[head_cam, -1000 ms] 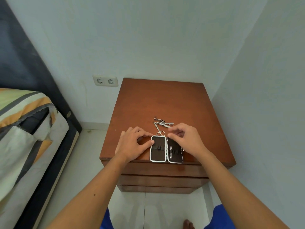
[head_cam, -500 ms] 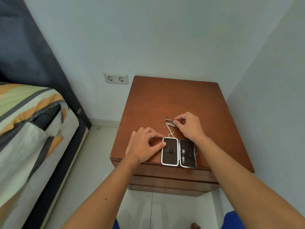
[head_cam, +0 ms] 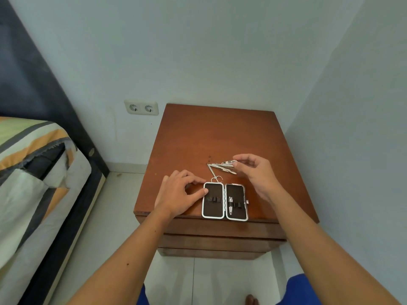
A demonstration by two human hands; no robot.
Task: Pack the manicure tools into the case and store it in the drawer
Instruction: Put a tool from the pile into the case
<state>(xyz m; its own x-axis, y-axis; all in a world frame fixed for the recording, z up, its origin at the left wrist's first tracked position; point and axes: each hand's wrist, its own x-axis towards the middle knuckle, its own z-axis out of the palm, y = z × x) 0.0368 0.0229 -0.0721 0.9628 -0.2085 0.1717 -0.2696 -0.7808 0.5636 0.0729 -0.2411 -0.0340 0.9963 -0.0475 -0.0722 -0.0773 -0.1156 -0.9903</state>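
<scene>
The case [head_cam: 224,200] is lying open flat at the front edge of the nightstand [head_cam: 220,133], both halves facing up, which is keeping its elastic loops reachable from above. The left hand [head_cam: 178,197] is resting at nine o'clock from the case, palm down, its thumb pressing on the left rim; this is probably pinning the case so it is not sliding while tools go in. That hand is gripping nothing; its fingers are spread loosely on the wood.

The right hand [head_cam: 256,175] is hovering at one o'clock from the case, thumb and forefinger closing together on the end of a small metal tool [head_cam: 230,161]. The pinch at the very tip seems chosen to lift one piece clear of the heap. The remaining tools [head_cam: 221,167] are lying in a loose fan at twelve o'clock from the case, touching one another, and the scissors [head_cam: 214,173] are pointing away with their finger rings just beside the case's top rim. One clipper [head_cam: 230,207] is already sitting under a loop in the right half; the left half is looking empty.

Much is hard to make out. The heap is small and glinting, so how many tools are in it cannot be counted, nor what kind the pinched one is. The drawer fronts [head_cam: 220,236] are showing only as dark bands under the top, closed as far as I can judge, and no handles are visible. Both hands are well apart from each other.
</scene>
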